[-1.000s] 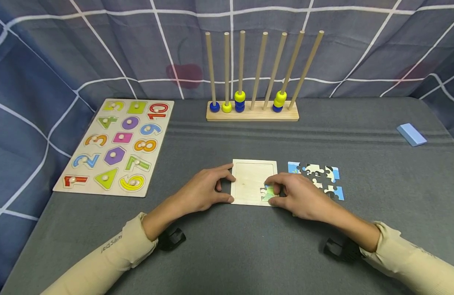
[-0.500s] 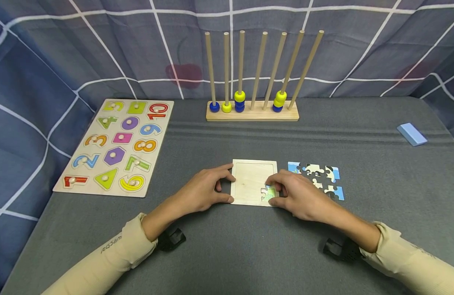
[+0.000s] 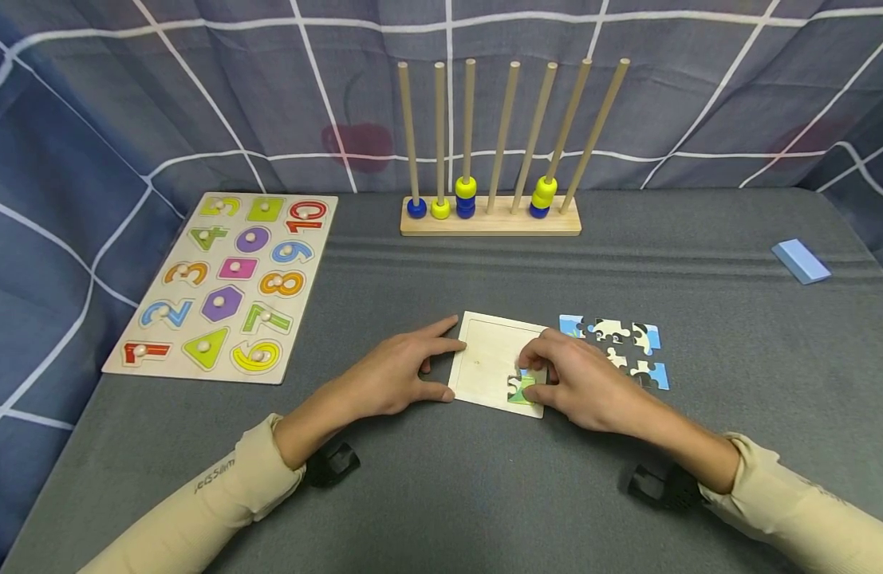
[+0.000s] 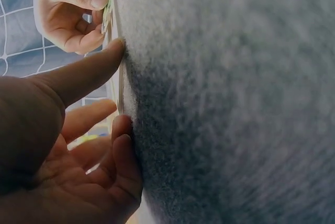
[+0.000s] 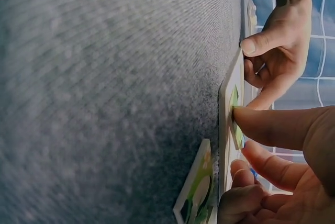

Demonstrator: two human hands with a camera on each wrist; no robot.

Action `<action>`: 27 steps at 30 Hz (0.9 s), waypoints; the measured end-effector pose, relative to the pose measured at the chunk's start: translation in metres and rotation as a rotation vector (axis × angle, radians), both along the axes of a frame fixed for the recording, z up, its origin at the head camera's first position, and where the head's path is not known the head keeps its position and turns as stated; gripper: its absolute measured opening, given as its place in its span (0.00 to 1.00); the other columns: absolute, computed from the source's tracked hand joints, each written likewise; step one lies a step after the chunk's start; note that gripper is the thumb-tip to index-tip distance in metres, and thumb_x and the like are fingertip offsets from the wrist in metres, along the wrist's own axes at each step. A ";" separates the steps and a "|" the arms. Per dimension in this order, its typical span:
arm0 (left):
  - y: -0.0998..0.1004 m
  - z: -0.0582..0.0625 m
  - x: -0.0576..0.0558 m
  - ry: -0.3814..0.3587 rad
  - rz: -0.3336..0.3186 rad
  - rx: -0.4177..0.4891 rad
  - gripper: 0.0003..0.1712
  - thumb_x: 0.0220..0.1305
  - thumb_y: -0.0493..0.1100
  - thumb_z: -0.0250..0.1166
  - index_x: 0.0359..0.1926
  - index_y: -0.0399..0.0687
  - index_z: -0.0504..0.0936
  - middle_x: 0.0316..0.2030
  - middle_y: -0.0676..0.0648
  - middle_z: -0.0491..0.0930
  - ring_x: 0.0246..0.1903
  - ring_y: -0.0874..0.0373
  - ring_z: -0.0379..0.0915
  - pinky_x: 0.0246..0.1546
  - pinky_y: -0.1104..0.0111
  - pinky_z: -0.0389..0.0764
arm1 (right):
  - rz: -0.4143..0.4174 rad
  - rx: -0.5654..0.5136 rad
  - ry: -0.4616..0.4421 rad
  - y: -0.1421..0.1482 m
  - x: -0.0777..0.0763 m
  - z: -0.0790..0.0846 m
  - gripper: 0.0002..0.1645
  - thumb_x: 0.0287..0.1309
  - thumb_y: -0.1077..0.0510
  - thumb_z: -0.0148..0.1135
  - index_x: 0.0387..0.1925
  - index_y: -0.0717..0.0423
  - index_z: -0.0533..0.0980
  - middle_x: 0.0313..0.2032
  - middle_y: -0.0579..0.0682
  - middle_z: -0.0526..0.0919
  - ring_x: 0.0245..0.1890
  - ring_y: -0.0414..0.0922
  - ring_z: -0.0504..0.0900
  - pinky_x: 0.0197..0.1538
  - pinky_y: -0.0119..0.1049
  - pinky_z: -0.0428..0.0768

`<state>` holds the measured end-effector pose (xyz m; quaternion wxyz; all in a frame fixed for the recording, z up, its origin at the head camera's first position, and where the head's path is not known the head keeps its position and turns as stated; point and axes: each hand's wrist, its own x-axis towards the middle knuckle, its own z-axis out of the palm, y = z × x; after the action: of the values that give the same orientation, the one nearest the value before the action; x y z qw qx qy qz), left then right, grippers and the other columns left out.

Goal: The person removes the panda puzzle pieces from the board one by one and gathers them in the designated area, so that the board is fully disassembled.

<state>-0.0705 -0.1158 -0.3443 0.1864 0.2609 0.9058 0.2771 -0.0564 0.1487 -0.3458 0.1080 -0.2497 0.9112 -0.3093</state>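
Observation:
A pale wooden puzzle tray [image 3: 487, 355] lies slightly turned between the two hands. My right hand [image 3: 581, 381] pinches a green jigsaw piece [image 3: 518, 390] over the tray's near right corner. In the right wrist view, the thumb sits on one edge of the green piece [image 5: 235, 110], which leans against the tray. My left hand [image 3: 394, 371] touches the tray's left edge, thumb near the near left corner and fingers extended farther up. Other jigsaw pieces [image 3: 643, 372] with panda parts lie right of the tray, partly hidden by the right hand.
A number and shape knob board [image 3: 229, 295] lies at the left. At the back stands a wooden peg rack [image 3: 491, 227] with blue and yellow beads. A light blue block [image 3: 801, 261] lies far right. Close to the right hand is another green jigsaw piece [image 5: 196, 192].
The tray has turned clockwise, its right side coming nearer and its top left corner shifting right. The green piece has moved slightly nearer with it. Both hands stay nearly in place.

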 end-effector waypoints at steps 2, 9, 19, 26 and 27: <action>0.000 0.001 0.000 0.006 -0.034 -0.011 0.36 0.56 0.46 0.76 0.65 0.45 0.75 0.74 0.44 0.56 0.41 0.57 0.70 0.52 0.58 0.69 | 0.000 -0.001 -0.002 0.000 0.000 0.000 0.14 0.49 0.64 0.75 0.37 0.50 0.79 0.32 0.40 0.76 0.29 0.39 0.72 0.35 0.37 0.70; -0.004 0.001 -0.001 0.040 -0.143 -0.032 0.34 0.61 0.47 0.72 0.66 0.43 0.75 0.72 0.48 0.60 0.37 0.63 0.70 0.46 0.62 0.72 | -0.009 0.003 -0.017 -0.001 0.000 0.001 0.13 0.49 0.64 0.74 0.36 0.50 0.79 0.31 0.40 0.76 0.28 0.38 0.71 0.34 0.38 0.69; -0.001 0.002 -0.002 0.059 -0.156 -0.023 0.31 0.60 0.46 0.73 0.63 0.42 0.77 0.70 0.46 0.65 0.39 0.62 0.77 0.49 0.61 0.74 | -0.010 -0.039 -0.065 0.000 0.000 0.001 0.14 0.49 0.65 0.73 0.35 0.49 0.77 0.22 0.39 0.73 0.23 0.36 0.71 0.30 0.36 0.69; -0.001 0.002 0.002 0.102 -0.151 -0.102 0.32 0.60 0.49 0.72 0.63 0.45 0.78 0.69 0.46 0.66 0.64 0.49 0.67 0.60 0.52 0.68 | -0.004 -0.145 -0.093 0.001 0.001 0.000 0.13 0.52 0.67 0.72 0.35 0.51 0.77 0.21 0.39 0.73 0.22 0.37 0.71 0.29 0.34 0.70; -0.001 0.003 0.002 0.104 -0.146 -0.107 0.32 0.60 0.50 0.72 0.63 0.45 0.78 0.69 0.47 0.66 0.64 0.50 0.67 0.60 0.52 0.68 | -0.007 -0.158 -0.094 0.001 0.001 0.001 0.13 0.52 0.67 0.72 0.35 0.51 0.77 0.21 0.39 0.73 0.22 0.37 0.71 0.29 0.34 0.71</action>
<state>-0.0680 -0.1166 -0.3416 0.1723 0.3298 0.9064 0.1999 -0.0550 0.1500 -0.3453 0.1297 -0.2392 0.8789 -0.3919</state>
